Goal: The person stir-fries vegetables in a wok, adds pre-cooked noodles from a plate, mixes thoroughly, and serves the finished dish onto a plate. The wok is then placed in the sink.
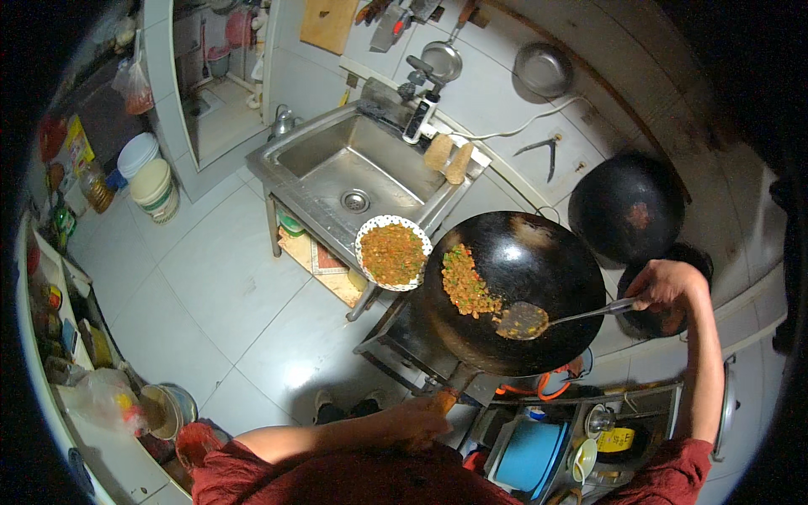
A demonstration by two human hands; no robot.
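My left hand (424, 416) is closed around the wooden handle (449, 398) of a large black wok (536, 252). In my right hand (670, 285) is the handle of a metal spatula (522, 320), its blade smeared with food and resting low in the wok. Minced food with red and green bits (466, 284) lies along the wok's left wall, beside the blade. A white bowl with a dotted rim (362, 265), filled with similar food, stands at the sink's corner, close against the wok's left edge.
Behind the bowl is a stainless steel sink (315, 183). Two dark pans (625, 208) are at the right by the wall. A blue rectangular item (530, 454) and several small containers sit at lower right. Buckets (154, 189) stand on the tiled floor at left.
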